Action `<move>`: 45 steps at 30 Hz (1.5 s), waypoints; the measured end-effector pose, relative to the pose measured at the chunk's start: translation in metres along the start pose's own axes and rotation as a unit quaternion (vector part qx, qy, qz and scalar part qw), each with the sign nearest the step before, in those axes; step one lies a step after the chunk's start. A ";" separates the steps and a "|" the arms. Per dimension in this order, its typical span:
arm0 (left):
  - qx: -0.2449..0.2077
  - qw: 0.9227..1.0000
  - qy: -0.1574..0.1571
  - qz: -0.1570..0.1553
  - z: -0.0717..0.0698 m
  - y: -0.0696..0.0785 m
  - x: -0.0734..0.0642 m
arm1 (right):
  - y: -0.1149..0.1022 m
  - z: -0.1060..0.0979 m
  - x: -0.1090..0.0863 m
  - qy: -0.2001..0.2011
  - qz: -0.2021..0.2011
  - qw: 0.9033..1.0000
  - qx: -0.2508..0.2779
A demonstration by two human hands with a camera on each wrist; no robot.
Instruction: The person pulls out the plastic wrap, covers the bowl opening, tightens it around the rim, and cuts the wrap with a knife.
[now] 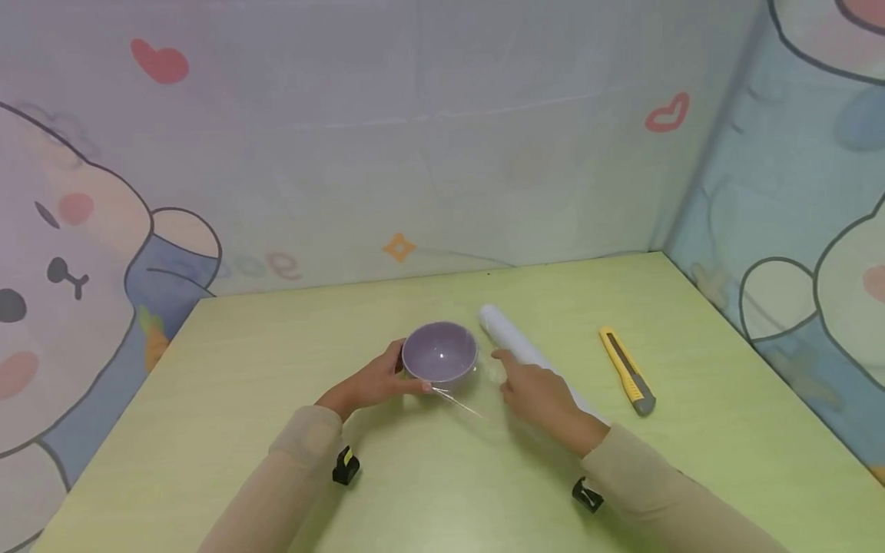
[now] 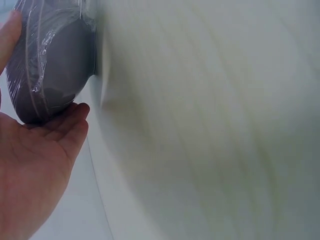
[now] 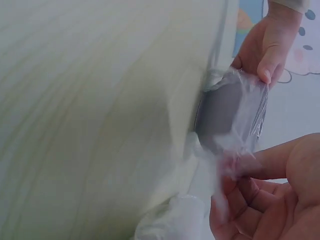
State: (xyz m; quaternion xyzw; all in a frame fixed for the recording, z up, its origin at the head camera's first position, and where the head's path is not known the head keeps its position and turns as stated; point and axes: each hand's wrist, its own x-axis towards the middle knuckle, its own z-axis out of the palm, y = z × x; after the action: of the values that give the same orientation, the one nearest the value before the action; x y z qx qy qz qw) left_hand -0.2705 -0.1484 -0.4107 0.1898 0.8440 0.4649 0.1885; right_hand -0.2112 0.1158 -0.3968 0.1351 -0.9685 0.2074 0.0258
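A purple bowl (image 1: 440, 353) stands upright near the middle of the table. Clear cling film (image 3: 245, 120) covers its side, and a loose strip of it trails at the front. My left hand (image 1: 373, 380) grips the bowl from the left, thumb near the front rim and fingers along the far side. In the left wrist view the bowl (image 2: 70, 65) rests against those fingers, the film creased over it. To the right of the bowl, my right hand (image 3: 270, 195) pinches an edge of the film between thumb and forefinger, the other fingers curled.
A white roll of cling film (image 1: 522, 346) lies slantwise, partly behind the right hand and forearm. Farther right is a yellow utility knife (image 1: 626, 371) with a grey end. The light green table (image 1: 290, 330) meets a cartoon-printed cloth (image 1: 332, 177) at its back edge.
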 end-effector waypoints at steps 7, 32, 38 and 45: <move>-0.006 1.000 0.002 0.009 0.002 0.001 0.000 | 0.005 -0.006 -0.009 0.016 -0.039 0.999 -0.008; -0.003 1.000 0.010 -0.002 0.001 0.001 -0.002 | 0.008 0.000 -0.019 -0.018 -0.076 0.993 0.090; -0.005 1.000 0.009 -0.003 0.001 0.001 -0.001 | 0.007 -0.002 -0.020 -0.027 -0.034 0.993 0.113; -0.002 1.000 0.008 -0.001 0.000 0.003 -0.001 | -0.003 0.001 -0.013 0.035 -0.051 0.996 -0.061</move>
State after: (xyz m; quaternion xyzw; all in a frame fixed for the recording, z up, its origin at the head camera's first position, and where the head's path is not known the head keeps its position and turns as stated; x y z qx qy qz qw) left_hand -0.2694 -0.1478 -0.4082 0.1848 0.8445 0.4682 0.1829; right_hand -0.1982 0.1166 -0.3977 0.1756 -0.9697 0.1510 0.0781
